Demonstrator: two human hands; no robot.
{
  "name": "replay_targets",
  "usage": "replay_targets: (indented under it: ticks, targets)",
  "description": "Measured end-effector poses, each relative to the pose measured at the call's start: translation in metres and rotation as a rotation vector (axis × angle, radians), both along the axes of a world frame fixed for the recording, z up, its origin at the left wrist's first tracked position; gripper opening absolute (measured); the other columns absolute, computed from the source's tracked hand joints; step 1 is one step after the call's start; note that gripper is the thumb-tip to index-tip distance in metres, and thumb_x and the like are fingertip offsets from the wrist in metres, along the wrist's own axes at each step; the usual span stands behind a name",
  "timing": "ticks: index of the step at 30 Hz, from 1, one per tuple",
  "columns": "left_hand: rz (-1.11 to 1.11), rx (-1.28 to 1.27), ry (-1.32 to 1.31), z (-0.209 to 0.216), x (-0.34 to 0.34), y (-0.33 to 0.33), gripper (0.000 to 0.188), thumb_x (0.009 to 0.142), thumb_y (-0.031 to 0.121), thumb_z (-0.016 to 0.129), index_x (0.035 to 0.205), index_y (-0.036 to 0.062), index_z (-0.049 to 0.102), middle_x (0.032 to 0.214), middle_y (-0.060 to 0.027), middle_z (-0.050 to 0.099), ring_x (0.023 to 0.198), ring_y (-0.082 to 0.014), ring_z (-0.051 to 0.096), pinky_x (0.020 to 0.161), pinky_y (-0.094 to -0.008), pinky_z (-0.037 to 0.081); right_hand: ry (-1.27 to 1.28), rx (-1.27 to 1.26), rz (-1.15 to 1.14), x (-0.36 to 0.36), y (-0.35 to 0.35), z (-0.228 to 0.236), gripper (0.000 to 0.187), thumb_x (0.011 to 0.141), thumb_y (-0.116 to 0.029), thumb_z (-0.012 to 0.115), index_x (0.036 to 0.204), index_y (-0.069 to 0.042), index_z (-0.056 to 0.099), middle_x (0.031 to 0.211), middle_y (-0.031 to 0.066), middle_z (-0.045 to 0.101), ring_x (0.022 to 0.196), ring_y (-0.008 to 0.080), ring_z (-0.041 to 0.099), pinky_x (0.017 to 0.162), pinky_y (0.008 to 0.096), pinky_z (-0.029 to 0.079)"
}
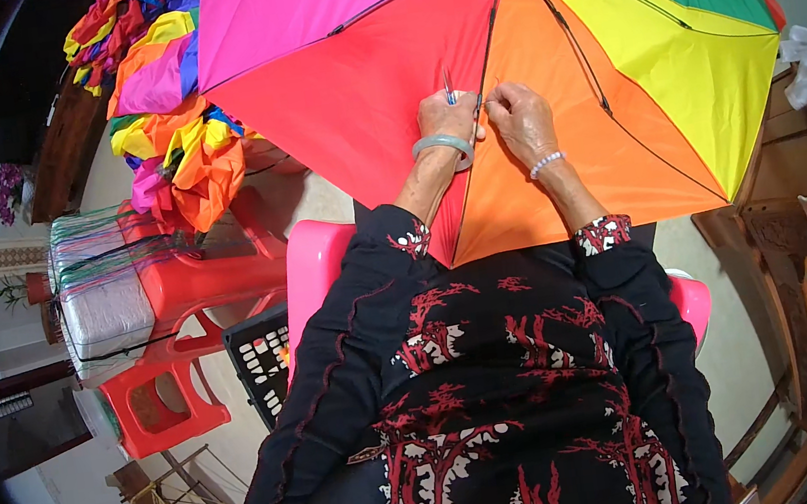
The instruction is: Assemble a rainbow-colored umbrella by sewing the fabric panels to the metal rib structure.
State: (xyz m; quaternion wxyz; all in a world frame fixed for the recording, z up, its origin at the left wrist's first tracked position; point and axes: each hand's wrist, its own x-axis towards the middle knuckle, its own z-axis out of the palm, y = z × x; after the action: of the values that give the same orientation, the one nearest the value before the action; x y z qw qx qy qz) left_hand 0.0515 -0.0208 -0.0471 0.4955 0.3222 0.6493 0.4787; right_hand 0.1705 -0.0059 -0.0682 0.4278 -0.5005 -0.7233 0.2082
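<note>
An open rainbow-coloured umbrella (599, 117) lies in front of me with its inside and dark ribs facing up. My left hand (447, 126), a pale bangle on its wrist, is closed at the seam between the red and orange panels. Out of that hand sticks a thin, pointed metal tool (450, 91) with a blue part. Right beside it, over the orange panel by the same rib, my right hand (521, 122) pinches its thumb and fingers together. Whatever the right fingertips hold is too small to make out. A beaded bracelet circles the right wrist.
To the left, a heap of multicoloured umbrella fabric (195, 157) hangs beside red plastic stools (165, 402). Many coloured threads (106, 248) drape over a wrapped white bundle (109, 318). A black crate (261, 365) stands near a pink chair (312, 263). Carved wooden furniture (787, 215) lines the right.
</note>
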Motion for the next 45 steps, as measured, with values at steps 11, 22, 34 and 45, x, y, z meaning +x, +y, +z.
replay_targets:
  ticks: [11,22,34,45]
  targets:
    - [0.007,-0.016,-0.080,0.001,0.000,-0.002,0.018,0.082,0.014,0.057,0.071,0.0005,0.055,0.051,-0.0062,0.052,0.038,-0.0136,0.052,0.032,-0.0261,0.032,-0.276,0.041,0.022,0.004,0.001,0.006,0.009,0.078,-0.011,0.053,0.075,-0.003,0.054,0.075,0.0154,0.057,0.071,0.0336,0.057,0.061,0.0429,0.045]
    - [-0.014,0.008,0.001,-0.005,0.001,0.000,0.019,0.081,0.014,0.055,0.068,0.0002,0.053,0.050,-0.0072,0.052,0.037,-0.0153,0.052,0.032,-0.0284,0.034,-0.279,-0.028,0.024,0.004,0.002,0.000,0.012,0.081,-0.015,0.052,0.080,-0.003,0.056,0.080,0.0157,0.058,0.074,0.0346,0.058,0.064,0.0442,0.046]
    - [0.022,0.074,0.241,-0.004,0.005,-0.001,0.024,0.080,0.014,0.049,0.065,-0.0052,0.051,0.052,-0.0115,0.055,0.041,-0.0203,0.058,0.041,-0.0341,0.046,0.203,-0.405,-0.004,0.011,0.006,-0.002,0.010,0.078,-0.011,0.056,0.074,-0.003,0.057,0.074,0.0152,0.059,0.071,0.0322,0.058,0.062,0.0416,0.045]
    - [0.045,0.018,-0.010,-0.006,0.002,0.000,0.022,0.081,0.014,0.053,0.063,0.0016,0.053,0.050,-0.0067,0.053,0.037,-0.0154,0.053,0.033,-0.0279,0.035,-0.042,-0.123,0.066,0.002,0.004,-0.001,0.012,0.077,-0.013,0.057,0.071,-0.003,0.057,0.072,0.0159,0.057,0.071,0.0326,0.057,0.063,0.0413,0.045]
